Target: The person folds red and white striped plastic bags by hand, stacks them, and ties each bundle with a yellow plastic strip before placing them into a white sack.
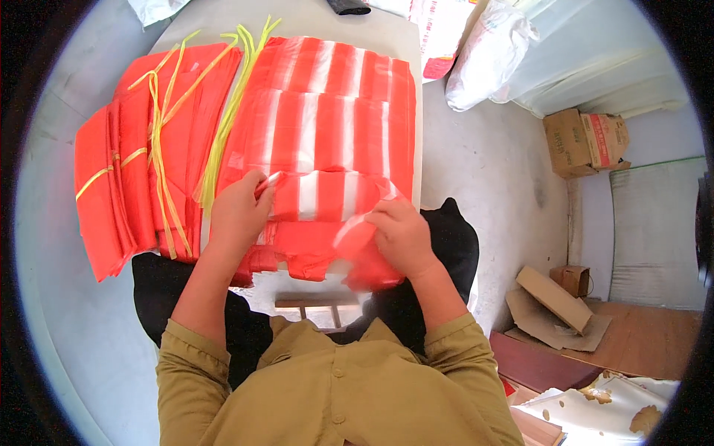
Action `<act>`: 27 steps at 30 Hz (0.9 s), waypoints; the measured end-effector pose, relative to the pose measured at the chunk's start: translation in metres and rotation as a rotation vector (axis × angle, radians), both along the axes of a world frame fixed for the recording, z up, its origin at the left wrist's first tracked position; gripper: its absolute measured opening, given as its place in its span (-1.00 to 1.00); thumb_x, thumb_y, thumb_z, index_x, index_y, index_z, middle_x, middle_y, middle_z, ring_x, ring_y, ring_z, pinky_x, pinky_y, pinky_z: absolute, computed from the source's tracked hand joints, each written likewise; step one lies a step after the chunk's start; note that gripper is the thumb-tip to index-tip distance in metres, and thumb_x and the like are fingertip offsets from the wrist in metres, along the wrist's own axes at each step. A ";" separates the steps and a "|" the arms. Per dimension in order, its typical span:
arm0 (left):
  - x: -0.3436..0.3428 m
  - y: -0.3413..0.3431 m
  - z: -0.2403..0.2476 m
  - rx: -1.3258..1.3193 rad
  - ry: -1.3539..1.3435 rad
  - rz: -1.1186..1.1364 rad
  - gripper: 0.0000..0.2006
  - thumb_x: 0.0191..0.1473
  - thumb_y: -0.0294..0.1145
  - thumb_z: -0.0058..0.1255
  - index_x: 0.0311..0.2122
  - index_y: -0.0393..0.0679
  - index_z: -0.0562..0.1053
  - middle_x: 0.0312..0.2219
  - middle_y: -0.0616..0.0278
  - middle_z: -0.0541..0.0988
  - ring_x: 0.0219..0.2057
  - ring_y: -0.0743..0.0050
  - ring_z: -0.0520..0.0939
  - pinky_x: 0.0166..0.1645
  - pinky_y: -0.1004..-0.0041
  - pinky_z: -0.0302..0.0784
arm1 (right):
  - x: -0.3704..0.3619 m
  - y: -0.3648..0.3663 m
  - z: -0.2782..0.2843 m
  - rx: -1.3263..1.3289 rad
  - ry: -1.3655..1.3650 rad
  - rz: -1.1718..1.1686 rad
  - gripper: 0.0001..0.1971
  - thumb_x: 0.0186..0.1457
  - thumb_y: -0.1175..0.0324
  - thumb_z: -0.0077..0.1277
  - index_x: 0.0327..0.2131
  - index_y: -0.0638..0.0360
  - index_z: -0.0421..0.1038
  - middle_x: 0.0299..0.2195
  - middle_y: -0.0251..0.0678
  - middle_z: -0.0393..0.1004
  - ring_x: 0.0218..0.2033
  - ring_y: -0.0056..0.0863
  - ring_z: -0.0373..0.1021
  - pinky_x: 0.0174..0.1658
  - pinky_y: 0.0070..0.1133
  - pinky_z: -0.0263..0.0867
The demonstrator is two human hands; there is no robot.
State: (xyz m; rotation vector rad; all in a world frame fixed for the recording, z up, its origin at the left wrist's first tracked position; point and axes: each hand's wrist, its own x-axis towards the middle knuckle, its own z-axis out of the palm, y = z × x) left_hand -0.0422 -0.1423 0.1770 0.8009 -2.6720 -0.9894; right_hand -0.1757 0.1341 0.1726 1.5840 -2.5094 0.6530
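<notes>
A stack of red-and-white striped plastic bags (327, 111) lies flat on a pale table (312, 18) in front of me. My left hand (236, 212) pinches the near left handle of the top bag. At the near right handle my right hand (401, 236) grips the thin plastic, which is bunched and lifted a little. The bag handles (305, 260) hang over the table's near edge above my lap.
Bundles of plain red bags (141, 156) tied with yellow plastic strings (223, 126) lie on the table's left side. A white sack (487, 56) stands at the back right. Cardboard boxes (584, 141) and flattened cardboard (554, 305) lie on the floor to the right.
</notes>
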 end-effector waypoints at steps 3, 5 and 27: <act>0.000 0.001 0.002 -0.013 0.008 -0.002 -0.79 0.13 -0.24 0.09 -0.23 -0.15 0.49 -0.46 -0.03 0.60 -0.38 -0.08 0.64 -0.31 0.13 0.51 | -0.025 0.004 0.017 -0.224 -0.625 -0.537 -0.71 0.07 0.53 0.06 -0.09 0.13 0.49 -0.18 -0.36 0.50 -0.14 -0.45 0.43 -0.06 -0.54 0.38; 0.001 0.001 0.001 -0.027 0.018 -0.009 -0.80 0.13 -0.25 0.09 -0.27 -0.17 0.48 -0.47 -0.02 0.59 -0.39 -0.07 0.63 -0.32 0.13 0.50 | -0.055 0.007 0.028 -0.899 -0.852 -0.770 -0.73 0.23 0.49 -0.02 0.00 0.23 0.41 -0.17 -0.38 0.47 -0.13 -0.57 0.38 -0.02 -0.59 0.32; -0.004 0.001 0.004 -0.349 0.028 -0.133 -0.70 0.06 -0.26 0.17 -0.12 -0.18 0.51 -0.23 0.03 0.58 -0.16 -0.02 0.59 -0.11 0.15 0.50 | -0.034 -0.007 0.000 -0.010 -0.135 -0.388 -0.65 0.06 0.34 0.17 -0.07 0.24 0.47 -0.09 -0.15 0.53 -0.03 -0.14 0.43 0.06 -0.32 0.31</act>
